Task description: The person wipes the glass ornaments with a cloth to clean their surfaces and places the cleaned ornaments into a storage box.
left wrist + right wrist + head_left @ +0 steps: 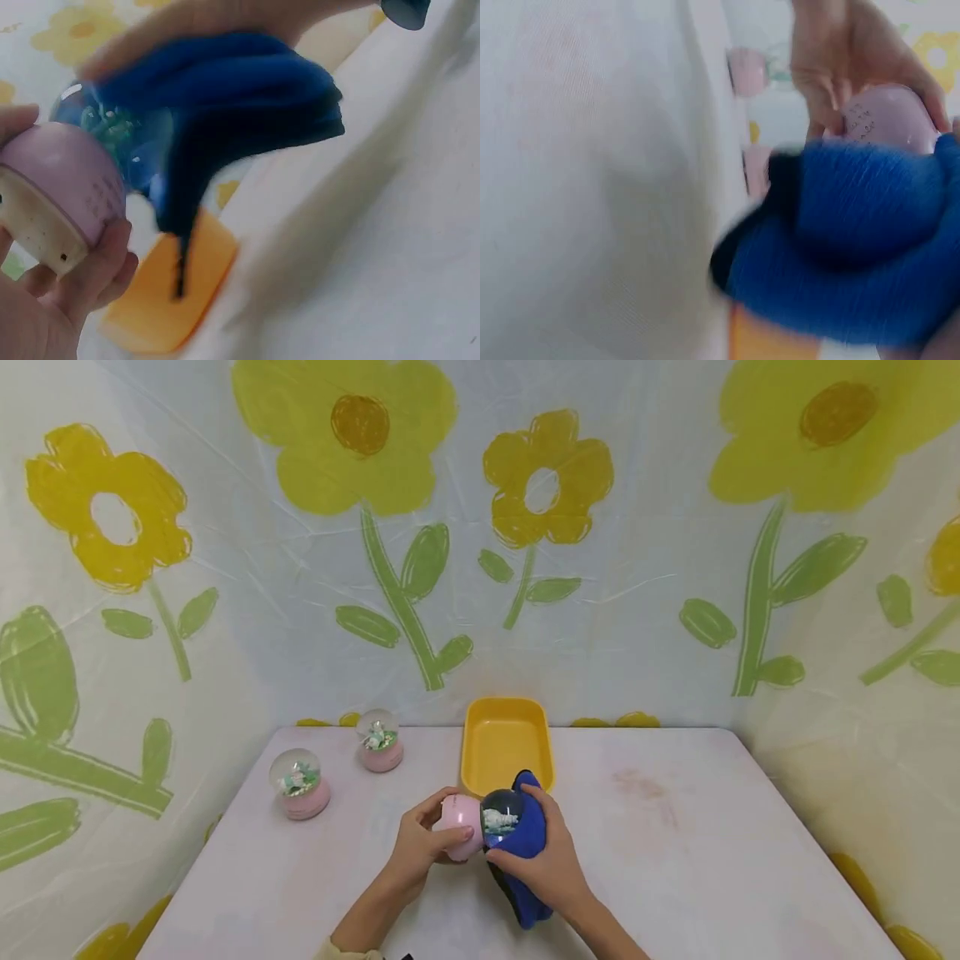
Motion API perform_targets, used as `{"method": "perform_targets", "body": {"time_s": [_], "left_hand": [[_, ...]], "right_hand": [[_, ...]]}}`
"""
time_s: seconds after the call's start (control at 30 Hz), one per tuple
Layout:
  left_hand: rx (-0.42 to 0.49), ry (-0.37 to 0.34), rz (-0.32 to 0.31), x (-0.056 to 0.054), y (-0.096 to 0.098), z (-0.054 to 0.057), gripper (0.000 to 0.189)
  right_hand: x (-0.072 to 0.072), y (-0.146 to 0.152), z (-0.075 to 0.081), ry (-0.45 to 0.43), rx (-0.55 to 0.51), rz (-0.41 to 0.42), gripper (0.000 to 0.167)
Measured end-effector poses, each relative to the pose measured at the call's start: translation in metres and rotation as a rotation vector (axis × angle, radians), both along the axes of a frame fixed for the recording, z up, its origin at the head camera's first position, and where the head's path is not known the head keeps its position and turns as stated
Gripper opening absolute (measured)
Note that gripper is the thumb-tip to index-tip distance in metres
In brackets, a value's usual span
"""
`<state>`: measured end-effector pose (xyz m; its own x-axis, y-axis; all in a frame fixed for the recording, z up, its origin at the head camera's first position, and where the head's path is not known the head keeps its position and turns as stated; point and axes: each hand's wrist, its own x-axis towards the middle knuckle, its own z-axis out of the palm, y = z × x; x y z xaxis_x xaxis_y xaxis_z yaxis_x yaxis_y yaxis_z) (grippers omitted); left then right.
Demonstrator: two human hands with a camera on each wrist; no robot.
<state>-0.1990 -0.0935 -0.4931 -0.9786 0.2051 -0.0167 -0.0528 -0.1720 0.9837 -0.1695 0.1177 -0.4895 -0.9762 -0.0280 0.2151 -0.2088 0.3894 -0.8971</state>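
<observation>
A: Holding what, with the left grip (420,843)?

B: Holding a snow globe (474,817) by its pink base (459,814), thumb and fingers curled round. Tipped on its side, with the clear dome (501,800) to the right, lifted off the tabletop (697,868), just in front of a yellow tray (506,739).

A: And with the right grip (557,862)?

B: Clutching a blue cloth (531,831), folded against the right side of the dome, loose end hanging below.

A: Seeing anything inside?

B: Making out a white figure (501,818) over some green. Also spotting dark lettering (103,196) on the pink base, too blurred to read.

A: And farther off?

B: On the left of the tabletop, noting two more snow globes (300,785) (380,743), upright, pink-based, well apart from both hands. To the right, noticing a faint brownish stain (641,785). Behind, facing a pale backdrop (645,610) printed with yellow flowers (513,452).
</observation>
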Motion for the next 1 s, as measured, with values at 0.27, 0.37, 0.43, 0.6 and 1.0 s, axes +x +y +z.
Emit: {"method": "perform_targets", "body": {"time_s": [0.27,0.37,0.43,0.6,1.0], "left_hand": [[-0.124,0.184,0.003,0.002,-0.001,0.017,0.068],[-0.172,0.26,-0.051,-0.001,-0.007,0.026,0.065],[-0.172,0.278,-0.114,-0.004,-0.013,0.032,0.063],[-0.155,0.25,-0.255,-0.022,-0.022,0.045,0.058],[0.036,0.018,-0.156,-0.022,-0.013,0.027,0.06]], "right_hand": [[0.001,-0.006,0.025,0.368,0.724,-0.014,0.095],[-0.002,-0.004,0.043,0.382,0.802,0.08,0.094],[-0.004,-0.002,0.054,0.335,0.773,0.161,0.094],[-0.017,0.012,0.067,0.153,0.435,0.335,0.092],[-0.019,0.006,0.022,-0.151,-0.446,0.196,0.078]]}}
